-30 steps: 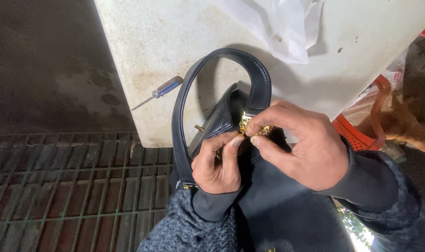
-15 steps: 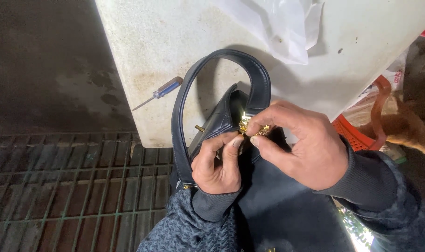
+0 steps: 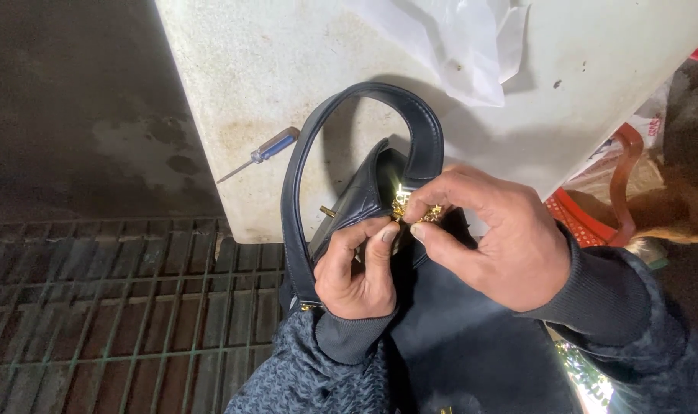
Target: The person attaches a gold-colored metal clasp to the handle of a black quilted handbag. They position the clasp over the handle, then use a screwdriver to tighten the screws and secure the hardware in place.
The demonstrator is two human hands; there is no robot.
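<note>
Two hands work on a gold clasp at the top of a black bag.

The right hand (image 3: 502, 238) pinches the gold clasp (image 3: 418, 211) between thumb and forefinger, closed on it. The left hand (image 3: 357, 264) sits just left of it and a little nearer to the person, its fingers curled tight on the edge of the bag (image 3: 448, 337), with the thumb tip touching the clasp from below. The bag handle (image 3: 349, 123) arches away above both hands. Under the hands and beyond them is a stained white table (image 3: 288, 61). A screwdriver (image 3: 261, 153) lies on it, well left of the left hand. White plastic (image 3: 456, 46) lies far above the right hand. A metal grate (image 3: 119, 307) is left of the left hand, and a red basket (image 3: 594, 207) is right of the right hand.
</note>
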